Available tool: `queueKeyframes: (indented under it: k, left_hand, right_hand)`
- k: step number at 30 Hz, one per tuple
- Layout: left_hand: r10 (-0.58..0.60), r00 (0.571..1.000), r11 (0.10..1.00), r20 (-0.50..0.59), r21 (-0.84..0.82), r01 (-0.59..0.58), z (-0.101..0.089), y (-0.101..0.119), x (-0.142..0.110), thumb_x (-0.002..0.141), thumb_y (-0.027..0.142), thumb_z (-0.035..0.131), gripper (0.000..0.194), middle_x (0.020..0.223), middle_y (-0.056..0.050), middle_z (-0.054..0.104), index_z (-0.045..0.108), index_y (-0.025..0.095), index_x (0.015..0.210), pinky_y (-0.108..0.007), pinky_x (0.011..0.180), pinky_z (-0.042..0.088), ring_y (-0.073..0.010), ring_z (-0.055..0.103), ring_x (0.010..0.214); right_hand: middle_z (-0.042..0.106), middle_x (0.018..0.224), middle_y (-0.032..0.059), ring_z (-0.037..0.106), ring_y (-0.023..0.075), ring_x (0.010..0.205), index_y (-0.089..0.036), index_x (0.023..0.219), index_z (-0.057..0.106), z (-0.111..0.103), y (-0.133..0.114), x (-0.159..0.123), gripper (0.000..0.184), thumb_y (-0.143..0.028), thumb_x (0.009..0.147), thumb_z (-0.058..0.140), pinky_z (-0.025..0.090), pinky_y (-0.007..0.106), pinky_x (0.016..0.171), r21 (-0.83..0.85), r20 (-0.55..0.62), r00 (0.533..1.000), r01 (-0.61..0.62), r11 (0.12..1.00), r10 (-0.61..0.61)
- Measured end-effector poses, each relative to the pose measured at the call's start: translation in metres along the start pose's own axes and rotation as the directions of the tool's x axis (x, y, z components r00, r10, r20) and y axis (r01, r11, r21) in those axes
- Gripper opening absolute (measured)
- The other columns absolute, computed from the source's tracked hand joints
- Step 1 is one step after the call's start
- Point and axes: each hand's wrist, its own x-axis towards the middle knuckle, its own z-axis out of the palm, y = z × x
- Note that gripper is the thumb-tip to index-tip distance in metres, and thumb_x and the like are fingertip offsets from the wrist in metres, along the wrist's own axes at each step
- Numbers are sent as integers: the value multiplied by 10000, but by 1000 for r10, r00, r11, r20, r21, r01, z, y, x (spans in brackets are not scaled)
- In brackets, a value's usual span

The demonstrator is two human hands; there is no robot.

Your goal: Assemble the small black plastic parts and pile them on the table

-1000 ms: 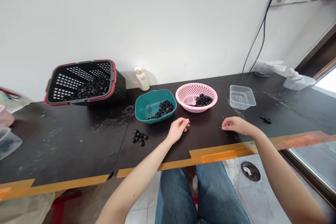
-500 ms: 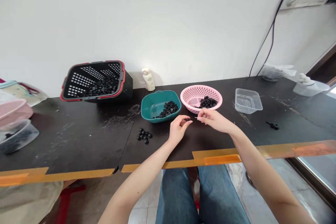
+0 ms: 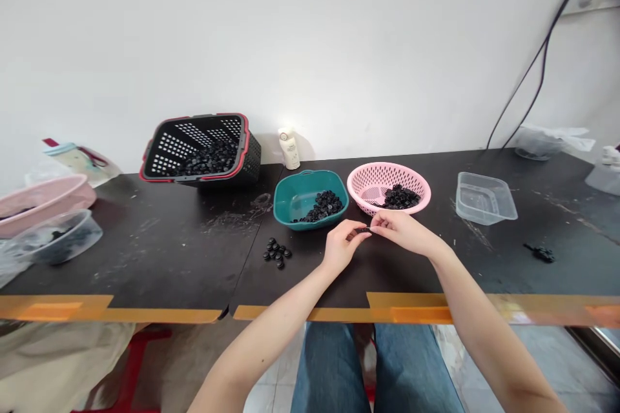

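Observation:
My left hand (image 3: 343,245) and my right hand (image 3: 400,233) meet above the dark tabletop (image 3: 145,264), just in front of the bowls. My left fingers pinch a small black part (image 3: 362,230). My right fingertips touch that part and seem to hold a thin metal pin, mostly hidden by the fingers. Behind my hands stand a teal plastic bowl (image 3: 290,200) and a pink perforated basket (image 3: 368,181), both holding small black parts. A small group of such parts (image 3: 276,253) lies left of my left hand.
A tilted black perforated crate (image 3: 165,155) with a red rim holds more black parts at the back left. A clear plastic tray (image 3: 485,198) stands at the right. Beyond it lies a black cluster (image 3: 540,253). A pink basin (image 3: 41,203) and clear tub (image 3: 58,237) sit far left.
My hands have moved closer and now meet at the small black part. The view has shifted, so everything on the table appears further right.

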Motion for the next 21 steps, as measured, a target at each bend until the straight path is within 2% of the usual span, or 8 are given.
queueKeyframes:
  k: [9,11,13,16,18,21]
  left_hand:
    - [-53,996,999,67,9,52,2,1,-1,820,419,647,266,845,-41,666,697,193,950,-241,629,484,-121,577,642]
    - [-98,992,995,79,-26,101,3,0,-1,803,424,664,271,817,-38,674,703,192,937,-247,630,491,-120,582,622]
    - [-185,979,973,81,-127,194,4,-1,0,790,426,675,279,779,-29,673,702,182,922,-246,609,500,-113,583,590]
    - [-350,929,842,121,-394,368,6,-4,3,761,442,696,320,741,-14,656,681,152,897,-231,554,509,-85,556,532]
    - [-428,881,693,203,-552,463,6,-5,4,734,456,718,350,742,-9,653,664,138,871,-217,534,519,-60,525,509]
    - [-460,816,459,351,-692,556,5,-4,5,726,455,733,351,769,-7,658,646,127,819,-179,527,529,-24,486,495]
  right_hand:
    - [666,778,29,613,176,700,-195,823,617,0,5,-6,133,-293,858,533,453,295,630,-31,9,1000,-5,999,5]
    - [671,779,33,616,180,706,-195,824,626,1,6,-5,149,-313,856,541,457,298,636,2,12,1000,-8,1000,8]
    - [670,775,36,614,181,706,-193,820,631,3,6,-3,168,-339,851,553,460,301,639,53,-8,1000,-10,999,10]
    - [658,750,32,597,173,687,-187,804,623,9,4,3,188,-364,842,572,455,296,626,140,-72,997,12,990,-2]
    - [663,755,31,594,166,693,-184,804,617,15,1,5,181,-357,841,582,459,293,639,189,-93,995,41,981,-23]
    - [682,768,33,606,159,710,-182,835,613,18,-7,5,164,-342,851,580,473,293,674,239,-107,993,80,968,-56]
